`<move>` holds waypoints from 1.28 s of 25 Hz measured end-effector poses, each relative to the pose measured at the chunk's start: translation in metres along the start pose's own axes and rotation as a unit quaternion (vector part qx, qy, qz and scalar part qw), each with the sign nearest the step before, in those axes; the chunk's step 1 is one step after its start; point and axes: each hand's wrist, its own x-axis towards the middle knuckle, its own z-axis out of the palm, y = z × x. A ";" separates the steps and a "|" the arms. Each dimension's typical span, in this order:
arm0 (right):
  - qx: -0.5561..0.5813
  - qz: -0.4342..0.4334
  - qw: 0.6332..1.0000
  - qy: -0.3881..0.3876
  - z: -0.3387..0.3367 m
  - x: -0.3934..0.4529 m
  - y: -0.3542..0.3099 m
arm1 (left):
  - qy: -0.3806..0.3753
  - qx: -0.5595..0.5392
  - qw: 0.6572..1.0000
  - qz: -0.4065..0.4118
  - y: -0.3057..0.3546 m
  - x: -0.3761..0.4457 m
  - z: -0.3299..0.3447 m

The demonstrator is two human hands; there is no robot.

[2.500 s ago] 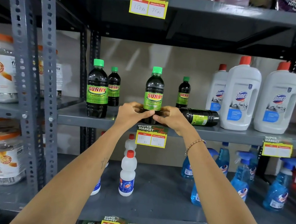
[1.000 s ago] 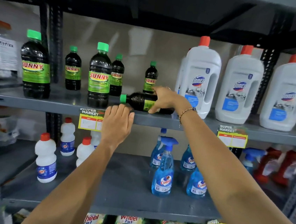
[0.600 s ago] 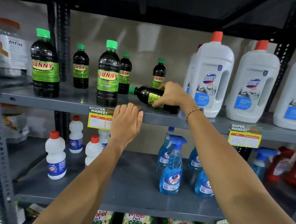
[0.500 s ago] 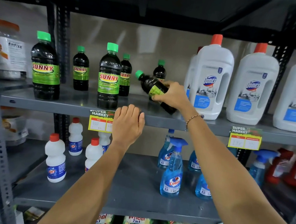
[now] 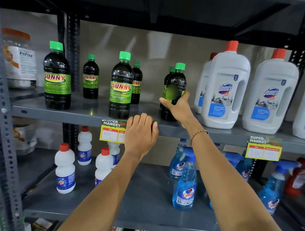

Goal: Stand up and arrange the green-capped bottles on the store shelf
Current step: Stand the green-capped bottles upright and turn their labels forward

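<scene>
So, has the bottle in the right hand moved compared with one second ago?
Yes. The bottle lay on its side, cap pointing left, beside the white Domex jug. Now it stands upright there, held by the right hand.

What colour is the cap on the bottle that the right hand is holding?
Bright green, seen in the head view: the cap tops the dark bottle in the right hand.

green caps (image 5: 124, 55), dark bottles (image 5: 121, 85), grey shelf (image 5: 84, 116)

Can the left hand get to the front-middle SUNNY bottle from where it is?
Probably yes. The left hand rests on the shelf edge, just below and right of that bottle; nothing stands between them. The right hand holds another bottle further right.
</scene>
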 end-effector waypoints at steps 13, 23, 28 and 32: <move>-0.010 0.059 0.998 -0.032 -0.003 0.006 0.015 | -0.003 -0.017 1.000 0.000 -0.002 -0.002 0.000; -0.013 0.040 0.999 0.005 -0.006 -0.003 0.012 | -0.005 -0.026 1.000 0.001 0.000 -0.003 -0.003; -0.067 0.014 0.997 0.022 -0.003 -0.006 0.010 | -0.006 -0.030 1.000 0.003 0.000 -0.002 -0.005; -0.059 0.028 0.998 0.006 -0.005 -0.004 0.013 | -0.008 -0.031 0.999 0.005 -0.001 -0.003 -0.004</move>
